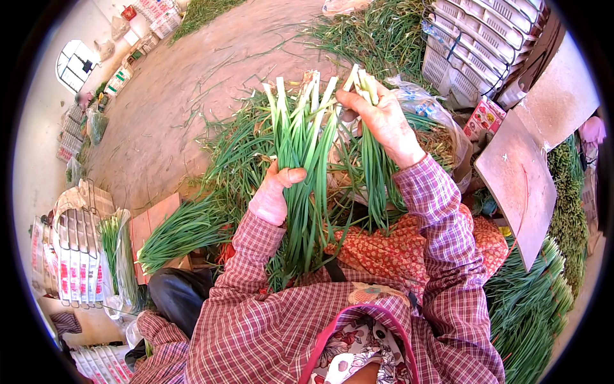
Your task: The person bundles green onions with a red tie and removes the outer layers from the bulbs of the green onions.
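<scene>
My left hand (276,192) is closed round a thick bunch of garlic chives (306,144), thumb across the leaves. The white root ends point away from me, and the green leaves hang toward my lap. To its right, my right hand (382,121) pinches a smaller bunch of chives (374,160) near the pale ends, its leaves drooping below the fingers. The two bunches are side by side, with their tops nearly touching. Beneath both hands lies a heap of loose chives (236,144) and trimmings. A red patterned cloth (390,246) covers my lap.
Left of me, a bundle of chives (185,233) rests on a reddish board (153,221), near white crates (80,269). On the right stand a tilted board (518,185) and piled chives (531,301). Stacked pale crates (476,48) rise beyond a clear plastic bag (441,115).
</scene>
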Demonstrator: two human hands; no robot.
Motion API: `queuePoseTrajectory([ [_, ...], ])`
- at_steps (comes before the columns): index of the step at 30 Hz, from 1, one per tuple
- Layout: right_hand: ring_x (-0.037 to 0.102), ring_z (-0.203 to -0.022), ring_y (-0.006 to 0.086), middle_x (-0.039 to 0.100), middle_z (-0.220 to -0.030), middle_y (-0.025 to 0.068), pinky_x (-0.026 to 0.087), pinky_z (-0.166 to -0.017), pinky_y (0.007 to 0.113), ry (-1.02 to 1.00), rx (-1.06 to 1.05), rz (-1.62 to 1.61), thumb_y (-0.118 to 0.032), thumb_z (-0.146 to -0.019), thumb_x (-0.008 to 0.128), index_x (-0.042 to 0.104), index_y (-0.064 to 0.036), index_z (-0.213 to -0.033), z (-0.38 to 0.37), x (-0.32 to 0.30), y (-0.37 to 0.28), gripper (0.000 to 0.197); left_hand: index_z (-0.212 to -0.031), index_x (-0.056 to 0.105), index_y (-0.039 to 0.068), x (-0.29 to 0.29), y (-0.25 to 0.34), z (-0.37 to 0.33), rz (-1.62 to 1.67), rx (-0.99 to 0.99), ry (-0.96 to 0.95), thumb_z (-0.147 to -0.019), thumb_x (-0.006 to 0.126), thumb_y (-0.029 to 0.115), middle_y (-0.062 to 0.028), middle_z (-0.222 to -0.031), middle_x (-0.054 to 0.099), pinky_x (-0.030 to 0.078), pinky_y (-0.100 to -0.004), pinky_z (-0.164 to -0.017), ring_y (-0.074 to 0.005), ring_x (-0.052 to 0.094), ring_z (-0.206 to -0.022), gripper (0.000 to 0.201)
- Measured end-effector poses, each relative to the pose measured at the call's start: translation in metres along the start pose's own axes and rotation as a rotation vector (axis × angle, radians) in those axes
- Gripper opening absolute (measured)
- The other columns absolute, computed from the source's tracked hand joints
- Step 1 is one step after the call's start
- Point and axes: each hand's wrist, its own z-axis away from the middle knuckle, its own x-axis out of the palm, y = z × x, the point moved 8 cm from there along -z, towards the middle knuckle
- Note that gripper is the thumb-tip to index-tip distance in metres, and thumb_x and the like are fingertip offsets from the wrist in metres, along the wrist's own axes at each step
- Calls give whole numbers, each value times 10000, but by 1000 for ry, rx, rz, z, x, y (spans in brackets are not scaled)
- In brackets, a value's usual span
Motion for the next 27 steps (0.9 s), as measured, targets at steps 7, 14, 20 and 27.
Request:
queuePoseTrajectory([
  [7, 413, -637, 4, 502, -723, -86, 334, -538, 176, 77, -24, 93, -254, -837, 650, 603, -72, -940, -8, -22, 1, 215, -1171, 526, 28, -2, -2, -3, -170, 36, 0, -616, 717, 316, -52, -1013, 602, 446, -309, -813, -172, 564, -888, 654],
  [14, 518, -724, 47, 551, -773, -38, 429, -606, 208, -40, -21, 93, -200, -855, 618, 556, -50, -971, -4, 1, -14, 200, -1124, 532, 7, -13, -6, -5, -99, 22, 35, -625, 717, 247, -53, -918, 610, 485, -281, -689, -155, 584, -761, 584],
  [20, 556, -756, 102, 600, -818, 56, 461, -660, 263, -94, -72, 409, -247, -789, 675, 538, -29, -981, -9, 0, -10, 321, -1137, 521, 6, -23, -2, -5, -119, 65, 100, -635, 688, 236, -57, -926, 604, 488, -297, -717, -162, 584, -781, 577],
  [27, 519, -668, 65, 589, -770, -4, 431, -591, 226, -208, -17, 458, -231, -810, 659, 632, -69, -946, -7, -2, -6, 213, -986, 584, 28, -69, 6, -4, -47, 121, 283, -660, 690, 331, -64, -805, 599, 490, -301, -636, -181, 575, -679, 458],
])
